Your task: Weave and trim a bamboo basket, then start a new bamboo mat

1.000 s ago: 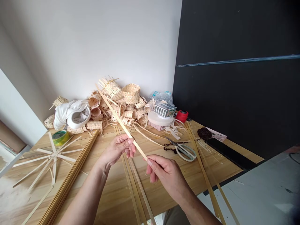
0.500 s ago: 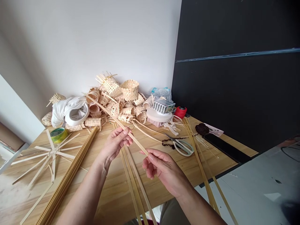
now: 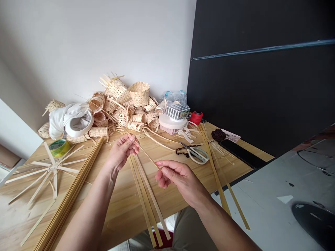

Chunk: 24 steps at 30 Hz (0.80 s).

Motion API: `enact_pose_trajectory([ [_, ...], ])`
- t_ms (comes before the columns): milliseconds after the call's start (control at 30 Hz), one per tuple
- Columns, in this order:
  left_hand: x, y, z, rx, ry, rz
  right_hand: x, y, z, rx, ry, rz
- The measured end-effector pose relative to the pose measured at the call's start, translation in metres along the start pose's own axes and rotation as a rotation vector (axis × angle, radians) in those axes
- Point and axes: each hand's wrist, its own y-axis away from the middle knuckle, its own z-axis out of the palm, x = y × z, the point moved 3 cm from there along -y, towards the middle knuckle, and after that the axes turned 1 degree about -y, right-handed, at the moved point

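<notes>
Both hands hold one thin bamboo strip (image 3: 145,152) above the table, turned so that its narrow edge shows. My left hand (image 3: 124,148) pinches it between thumb and fingers, and its far end runs up toward the pile of woven baskets. Lower and to the right, my right hand (image 3: 175,177) pinches the strip close to its near end. Several loose flat strips (image 3: 148,188) lie beneath the hands and stick out over the table's front edge. A thick bundle of strips (image 3: 72,190) lies left of my left forearm.
Small woven baskets (image 3: 139,93) are heaped against the wall. Scissors (image 3: 197,154), a red thread spool (image 3: 195,118) and more strips (image 3: 216,174) are on the right. A star of crossed strips (image 3: 54,167) and green tape (image 3: 59,148) lie on the left.
The held strip has turned from showing its flat face to showing its thin edge. The whole view has shifted slightly, and both hands still grip the strip.
</notes>
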Motion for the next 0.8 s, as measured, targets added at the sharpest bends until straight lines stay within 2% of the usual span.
enact_pose_trajectory([
  [433, -0.004, -0.002, 0.025, -0.034, -0.018, -0.055, -0.002, 0.000, -0.004, -0.003, 0.062, 0.072],
  [600, -0.016, 0.015, 0.041, -0.156, -0.043, -0.210, -0.001, -0.005, 0.000, -0.009, 0.099, 0.062],
  [700, -0.021, 0.022, 0.036, -0.090, -0.038, -0.217, 0.004, -0.007, 0.001, -0.001, 0.110, 0.032],
  [800, -0.018, 0.028, 0.026, -0.057, -0.137, -0.230, 0.006, -0.012, -0.001, 0.091, 0.196, -0.078],
])
